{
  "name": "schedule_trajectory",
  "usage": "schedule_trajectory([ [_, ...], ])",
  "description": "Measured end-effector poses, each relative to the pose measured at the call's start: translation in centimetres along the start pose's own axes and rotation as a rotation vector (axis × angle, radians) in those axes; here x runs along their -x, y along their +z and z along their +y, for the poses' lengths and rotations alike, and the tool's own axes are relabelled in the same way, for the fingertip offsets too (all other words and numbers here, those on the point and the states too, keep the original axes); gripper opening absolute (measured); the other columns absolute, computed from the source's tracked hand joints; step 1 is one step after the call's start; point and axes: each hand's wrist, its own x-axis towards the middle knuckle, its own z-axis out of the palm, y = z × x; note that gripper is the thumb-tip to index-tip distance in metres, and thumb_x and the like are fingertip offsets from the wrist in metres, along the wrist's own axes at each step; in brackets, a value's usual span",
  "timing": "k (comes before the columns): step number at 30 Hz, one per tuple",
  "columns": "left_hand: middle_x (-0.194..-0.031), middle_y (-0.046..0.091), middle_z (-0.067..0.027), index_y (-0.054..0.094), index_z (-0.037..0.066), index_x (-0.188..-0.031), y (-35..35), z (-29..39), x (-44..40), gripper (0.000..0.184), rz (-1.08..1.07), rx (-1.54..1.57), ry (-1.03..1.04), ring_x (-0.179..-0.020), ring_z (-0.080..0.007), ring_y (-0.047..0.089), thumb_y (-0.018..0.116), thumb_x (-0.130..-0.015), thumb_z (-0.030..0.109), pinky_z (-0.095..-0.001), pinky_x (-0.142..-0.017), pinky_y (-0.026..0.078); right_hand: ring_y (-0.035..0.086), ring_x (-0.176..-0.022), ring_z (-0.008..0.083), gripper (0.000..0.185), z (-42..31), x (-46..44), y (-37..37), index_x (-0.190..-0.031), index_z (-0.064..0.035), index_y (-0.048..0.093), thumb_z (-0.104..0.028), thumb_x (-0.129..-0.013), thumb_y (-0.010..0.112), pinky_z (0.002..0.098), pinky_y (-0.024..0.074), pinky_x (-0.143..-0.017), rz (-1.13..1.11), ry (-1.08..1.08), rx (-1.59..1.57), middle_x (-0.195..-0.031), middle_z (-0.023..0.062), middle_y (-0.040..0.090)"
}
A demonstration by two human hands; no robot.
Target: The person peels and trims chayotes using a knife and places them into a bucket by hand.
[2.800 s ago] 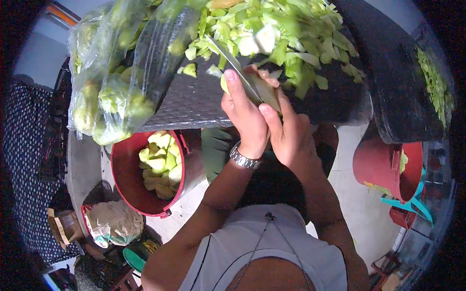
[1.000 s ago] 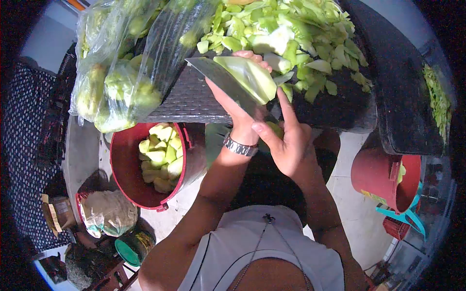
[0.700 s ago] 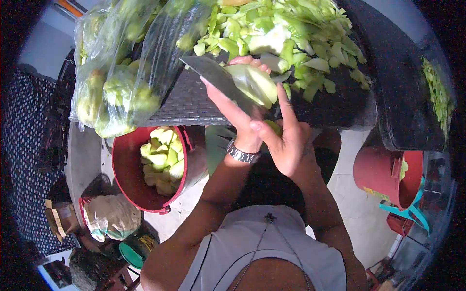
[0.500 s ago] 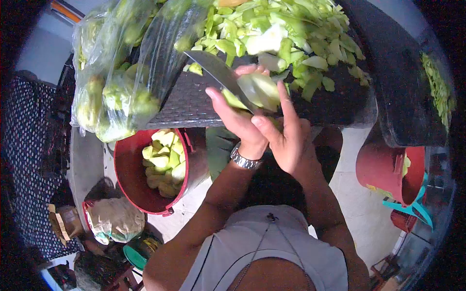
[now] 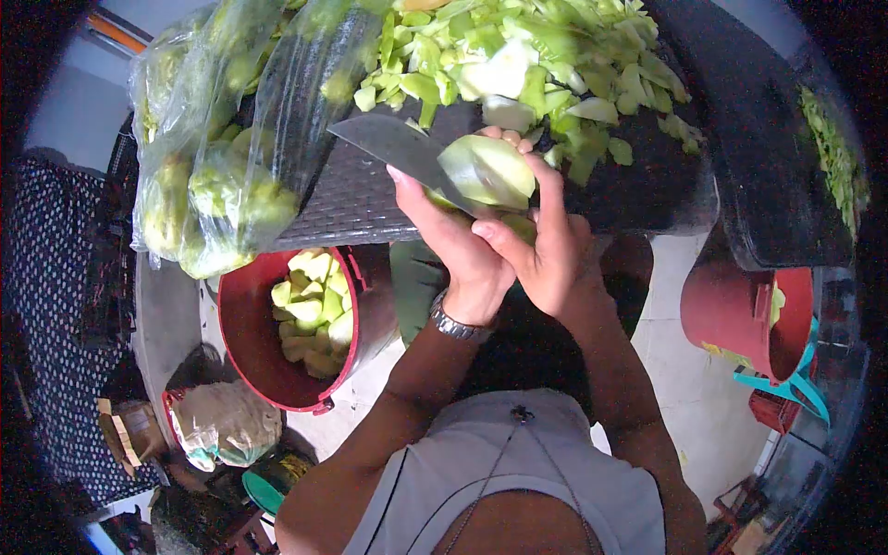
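Pale green vegetable (image 5: 499, 170) lies in the curled left hand (image 5: 462, 239), the right hand (image 5: 548, 254) gripping a knife (image 5: 388, 144).

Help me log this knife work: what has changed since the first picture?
The knife in the right hand has swung, its tip moving left and toward the person, so the blade lies flatter across the picture. More of the pale vegetable in the left hand shows. Both hands keep their hold; the plastic bag and red bucket stayed put.
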Motion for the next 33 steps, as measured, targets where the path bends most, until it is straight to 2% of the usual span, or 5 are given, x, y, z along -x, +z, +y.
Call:
schedule_trajectory([
  [9,-0.099,0.067,-0.0182,0.061,-0.003,-0.108,-2.9,-0.2,-3.1,0.084,-0.043,0.112,-0.267,-0.090,-0.0317,0.065,0.031,-0.096,0.075,-0.0417,-0.085,0.054,0.044,-0.135,0.0489,0.096,-1.2,0.7,-0.6,-0.155,0.0033,0.007,-0.026,-0.091,0.073,0.0483,0.0440,-0.107,-0.126,-0.004,-0.136,-0.151,0.0346,0.037],
  [15,-0.102,0.068,-0.0140,0.059,0.000,-0.115,-2.4,1.6,-3.7,0.076,-0.012,0.068,-0.215,-0.093,-0.0307,0.067,0.040,-0.096,0.071,-0.0428,-0.088,0.054,0.049,-0.047,0.0066,0.034,-4.2,1.4,-2.1,-0.121,-0.0010,0.061,-0.028,-0.108,0.043,0.0243,0.0409,-0.046,0.032,0.390,-0.225,-0.064,0.0033,0.058],
  [26,-0.102,0.068,-0.0059,0.057,0.010,-0.118,-1.6,1.1,-3.0,0.065,0.006,0.045,-0.149,-0.090,-0.0196,0.070,0.043,-0.098,0.069,-0.0356,-0.079,0.059,0.061,-0.053,0.0204,0.030,-1.9,1.6,-2.1,-0.119,0.0012,0.056,-0.024,-0.104,0.050,0.0387,0.0507,-0.055,-0.126,0.467,-0.132,-0.072,0.0118,0.062],
  [30,-0.104,0.068,-0.0087,0.055,0.006,-0.123,-1.8,0.8,-3.0,0.076,-0.008,-0.014,-0.156,-0.087,-0.0215,0.071,0.033,-0.098,0.074,-0.0368,-0.077,0.059,0.062,-0.054,0.0228,0.029,1.1,2.3,-2.1,-0.122,0.0024,0.054,-0.021,-0.104,0.050,0.0395,0.0514,-0.054,-0.227,0.119,0.132,-0.091,0.0172,0.064],
  [33,-0.102,0.069,-0.0129,0.055,0.002,-0.122,-2.3,0.9,-3.2,0.085,-0.063,-0.102,-0.193,-0.085,-0.0251,0.071,0.027,-0.096,0.078,-0.0390,-0.075,0.060,0.052,-0.047,0.0136,0.030,-0.9,2.2,-2.1,-0.120,-0.0011,0.054,-0.027,-0.106,0.046,0.0315,0.0449,-0.046,-0.227,0.448,-0.120,-0.074,0.0069,0.056],
])
